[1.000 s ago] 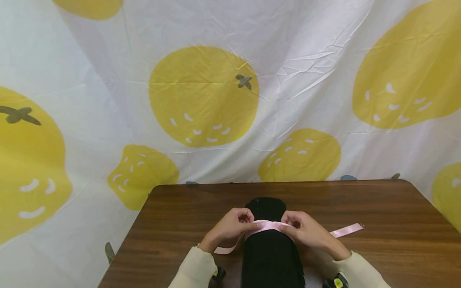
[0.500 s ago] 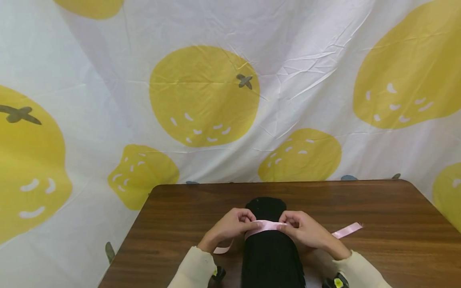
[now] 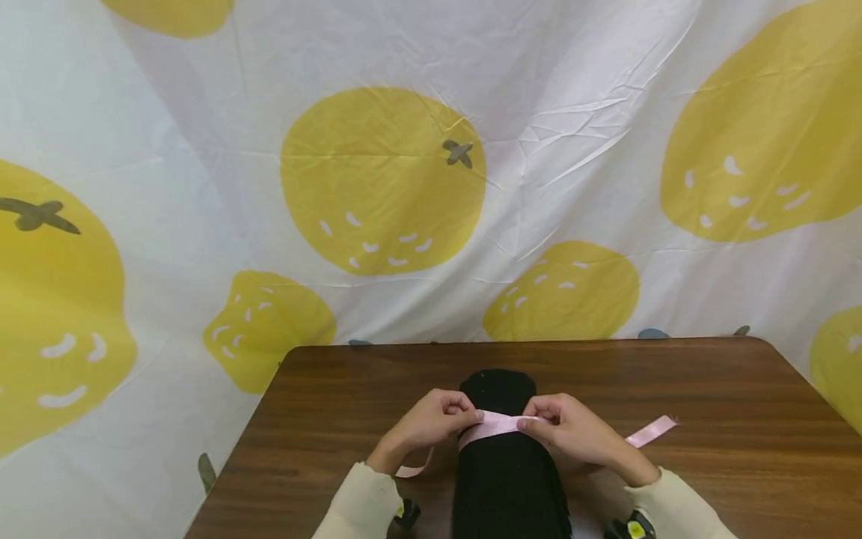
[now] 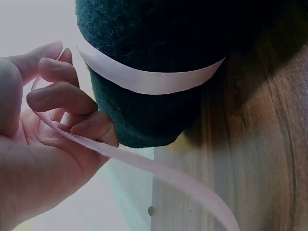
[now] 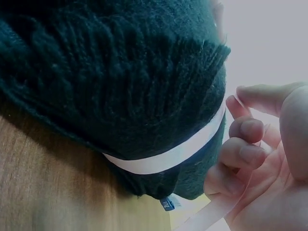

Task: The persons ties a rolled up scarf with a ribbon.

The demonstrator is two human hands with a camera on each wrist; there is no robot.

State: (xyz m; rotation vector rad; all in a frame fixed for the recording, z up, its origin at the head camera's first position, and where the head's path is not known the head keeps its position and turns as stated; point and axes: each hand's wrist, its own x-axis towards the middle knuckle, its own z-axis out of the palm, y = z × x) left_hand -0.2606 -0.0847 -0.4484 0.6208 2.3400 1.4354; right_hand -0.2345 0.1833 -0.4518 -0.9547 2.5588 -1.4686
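A dark, fringed scarf [image 3: 508, 483], folded into a long roll, lies on the table with a pink ribbon [image 3: 497, 425] wrapped round it. On the left side of the roll, my left hand [image 3: 434, 421] pinches the ribbon between thumb and forefinger. My right hand [image 3: 574, 430] pinches it likewise on the right, so the stretch between them crosses the top of the scarf. In the left wrist view a loose ribbon tail [image 4: 168, 175] runs out past the curled fingers. The right wrist view shows the fringe and the ribbon band [image 5: 166, 161] against the scarf's side.
The brown wooden table [image 3: 357, 389] extends to both sides, its back edge near a white cloth [image 3: 559, 187] printed with yellow fruit. One ribbon end [image 3: 652, 432] lies out to the right. A small label [image 5: 167, 203] sticks out of the scarf.
My left thumb has shifted slightly left along the ribbon, and more of the ribbon shows between the hands. The left tail has shifted a little leftward. My right hand has barely moved.
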